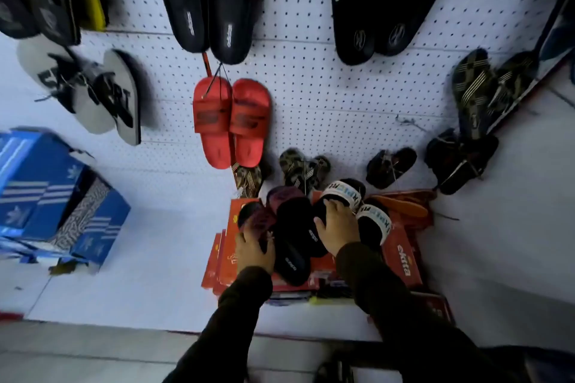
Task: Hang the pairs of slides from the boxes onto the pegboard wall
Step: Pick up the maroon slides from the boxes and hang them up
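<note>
Left hand [253, 250]: gripped one maroon-strapped slide [256, 218] on the orange boxes [401, 258].
Right hand [337, 227]: fingers spread over one white-strapped black slide [340, 199]; whether it gripped, cannot tell.
Between the hands: two black slides [292, 246], overlapping.
Just right of the right hand: second white-strapped slide [371, 222].
Beyond the hands, on the pegboard wall [311, 87]: one red pair [231, 121] hanging, one maroon-strapped pair [207, 0] above it.
Far left: stacked blue boxes [53, 193].
</note>
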Available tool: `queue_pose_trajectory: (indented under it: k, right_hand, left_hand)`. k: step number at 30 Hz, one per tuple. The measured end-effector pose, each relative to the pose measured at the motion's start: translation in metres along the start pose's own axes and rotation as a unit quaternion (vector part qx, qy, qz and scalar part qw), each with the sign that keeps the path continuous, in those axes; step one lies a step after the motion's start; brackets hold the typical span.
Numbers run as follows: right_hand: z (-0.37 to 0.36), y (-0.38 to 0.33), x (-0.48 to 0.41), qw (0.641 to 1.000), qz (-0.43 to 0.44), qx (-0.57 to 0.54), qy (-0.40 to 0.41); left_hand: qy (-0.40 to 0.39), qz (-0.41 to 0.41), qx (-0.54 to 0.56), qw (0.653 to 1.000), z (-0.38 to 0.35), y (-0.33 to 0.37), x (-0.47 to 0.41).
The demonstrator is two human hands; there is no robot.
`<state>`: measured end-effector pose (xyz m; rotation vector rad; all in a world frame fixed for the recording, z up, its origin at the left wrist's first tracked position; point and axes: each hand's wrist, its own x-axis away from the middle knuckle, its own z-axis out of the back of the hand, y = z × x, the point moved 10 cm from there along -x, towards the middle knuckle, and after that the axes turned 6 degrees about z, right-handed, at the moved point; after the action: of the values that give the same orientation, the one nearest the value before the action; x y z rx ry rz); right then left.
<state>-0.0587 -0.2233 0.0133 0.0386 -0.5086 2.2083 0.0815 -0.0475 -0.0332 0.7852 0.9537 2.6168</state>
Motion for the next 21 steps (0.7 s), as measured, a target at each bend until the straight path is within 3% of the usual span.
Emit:
queue_pose_trajectory:
  k: [3, 6, 11, 21]
  right_hand:
    - [-0.039, 0.021, -0.008, 0.988, -0.076, -0.106, -0.086]
    - [-0.058, 0.035, -0.010, 0.966, -0.134, -0.192, -0.106]
    - [-0.082, 0.053, -0.016, 0.943, -0.167, -0.265, -0.111]
    - [-0.092, 0.053, -0.004, 0.886, -0.184, -0.413, -0.101]
  left_hand:
    - [-0.053, 0.194, 0.075, 0.977, -0.035, -0.053, 0.002]
    - [-0.117, 0.280, 0.167, 0.938, -0.074, -0.075, 0.005]
    - [-0.128, 0.315, 0.177, 0.924, -0.104, -0.097, -0.010]
    - [-0.184, 0.334, 0.315, 0.869, -0.090, -0.083, 0.002]
